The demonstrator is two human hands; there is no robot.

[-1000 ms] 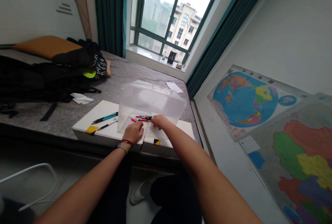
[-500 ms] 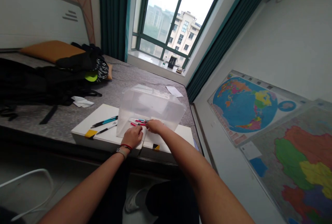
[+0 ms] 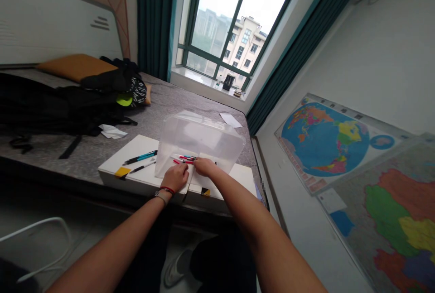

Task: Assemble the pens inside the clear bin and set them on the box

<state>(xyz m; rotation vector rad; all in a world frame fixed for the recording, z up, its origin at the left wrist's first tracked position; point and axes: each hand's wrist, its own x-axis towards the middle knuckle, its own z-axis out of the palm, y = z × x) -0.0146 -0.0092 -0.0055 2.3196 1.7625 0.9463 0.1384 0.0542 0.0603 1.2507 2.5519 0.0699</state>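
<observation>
Right grip (image 3: 204, 166), left grip (image 3: 176, 178): can't tell if pinching; pens (image 3: 186, 162) just beyond left, beside right

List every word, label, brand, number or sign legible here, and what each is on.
No text is legible.
Blue oval world map on the wall: title marks too small and blurred.
Multicoloured wall map beside it: any lettering too blurred.
Slim blue and black pens: any print too small.

Compared with a second ago, the right hand (image 3: 204, 166) has shifted leftward, towards the left edge of the right-hand white box (image 3: 244, 176) (its fingertips now sit closer to the left hand (image 3: 175, 179)).
</observation>
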